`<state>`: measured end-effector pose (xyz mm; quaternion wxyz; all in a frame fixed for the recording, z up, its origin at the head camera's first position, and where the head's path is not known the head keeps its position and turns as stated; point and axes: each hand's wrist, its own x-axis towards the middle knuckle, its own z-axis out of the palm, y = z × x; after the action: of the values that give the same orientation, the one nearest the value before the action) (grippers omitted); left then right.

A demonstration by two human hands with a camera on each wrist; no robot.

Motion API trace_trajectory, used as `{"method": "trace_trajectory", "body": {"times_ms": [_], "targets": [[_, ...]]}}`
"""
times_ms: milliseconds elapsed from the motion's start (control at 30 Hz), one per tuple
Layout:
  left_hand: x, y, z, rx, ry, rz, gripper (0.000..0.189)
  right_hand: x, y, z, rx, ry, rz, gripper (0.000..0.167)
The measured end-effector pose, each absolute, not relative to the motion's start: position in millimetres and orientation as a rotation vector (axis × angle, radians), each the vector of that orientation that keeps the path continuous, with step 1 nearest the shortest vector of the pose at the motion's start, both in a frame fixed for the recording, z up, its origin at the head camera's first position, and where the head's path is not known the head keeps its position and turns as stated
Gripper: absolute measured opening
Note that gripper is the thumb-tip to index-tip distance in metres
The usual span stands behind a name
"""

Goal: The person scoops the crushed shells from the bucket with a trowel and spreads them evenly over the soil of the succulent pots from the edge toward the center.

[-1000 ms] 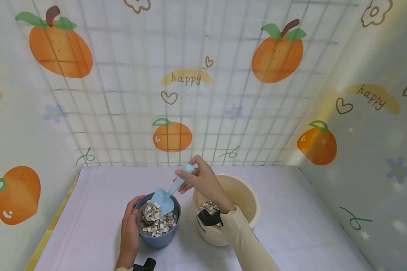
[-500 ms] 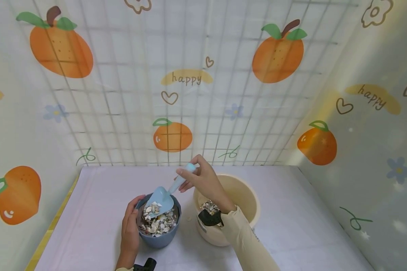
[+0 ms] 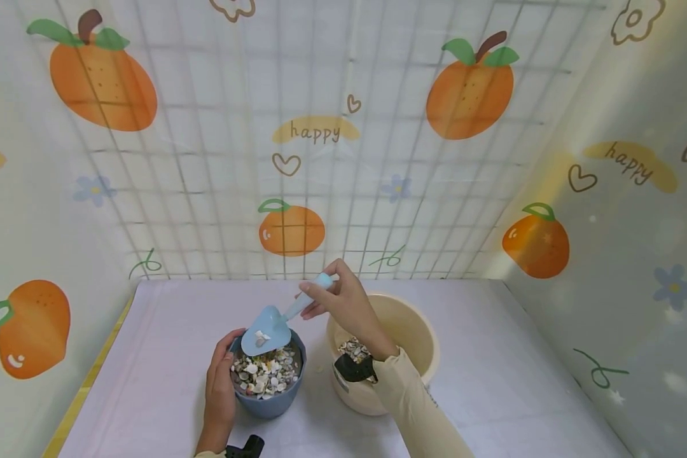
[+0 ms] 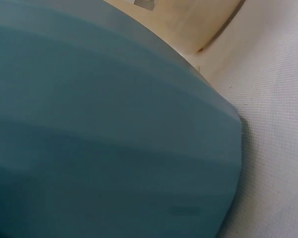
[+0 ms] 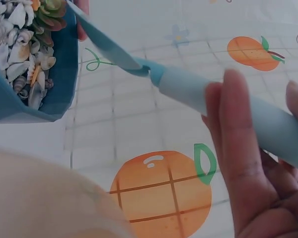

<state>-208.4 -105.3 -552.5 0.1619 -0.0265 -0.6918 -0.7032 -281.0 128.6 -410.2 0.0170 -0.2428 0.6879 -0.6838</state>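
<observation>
My right hand (image 3: 349, 308) grips the handle of a light blue plastic scoop (image 3: 270, 336), its blade tilted over the far side of a blue flowerpot (image 3: 269, 408). A few white shell bits lie on the blade. Small seashells (image 3: 266, 376) cover the top of the pot. In the right wrist view, part of a green-and-reddish succulent (image 5: 50, 15) shows among those shells. My left hand (image 3: 220, 381) holds the pot by its left side, thumb near the rim. The pot's blue wall (image 4: 114, 124) fills most of the left wrist view, where no fingers show.
A cream bucket (image 3: 420, 337) stands right of the pot, under my right forearm, with more shells (image 3: 352, 348) inside. A white cloth (image 3: 166, 356) covers the table. Behind rises a wire grid under a sheet printed with oranges (image 3: 291, 230); similar sheets hang at both sides.
Most of the shells on the scoop have slid off into the pot. The blade has risen slightly and moved toward the pot's far left rim. My left hand stays in place.
</observation>
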Motion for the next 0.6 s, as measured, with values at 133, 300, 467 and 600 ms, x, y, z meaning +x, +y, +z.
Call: {"method": "trace_trajectory", "body": {"times_ms": [133, 300, 467, 600], "targets": [[-208.9, -105.2, -552.5, -0.067, -1.99, -1.995, 0.045, -280.3, 128.7, -408.7, -0.734, 2.159, -2.145, 0.033], [-210.1, -106.0, -554.3, -0.068, -1.986, -1.991, 0.045, -280.5, 128.3, -407.8, -0.722, 2.177, -2.176, 0.033], [-210.9, -106.9, -556.4, -0.067, -1.977, -2.004, 0.045, -281.9, 129.1, -409.8, -0.734, 2.199, -2.21, 0.031], [-211.1, -107.1, -556.8, -0.074, -1.981, -2.009, 0.046, -282.4, 129.2, -410.7, -0.744, 2.203, -2.214, 0.03]]}}
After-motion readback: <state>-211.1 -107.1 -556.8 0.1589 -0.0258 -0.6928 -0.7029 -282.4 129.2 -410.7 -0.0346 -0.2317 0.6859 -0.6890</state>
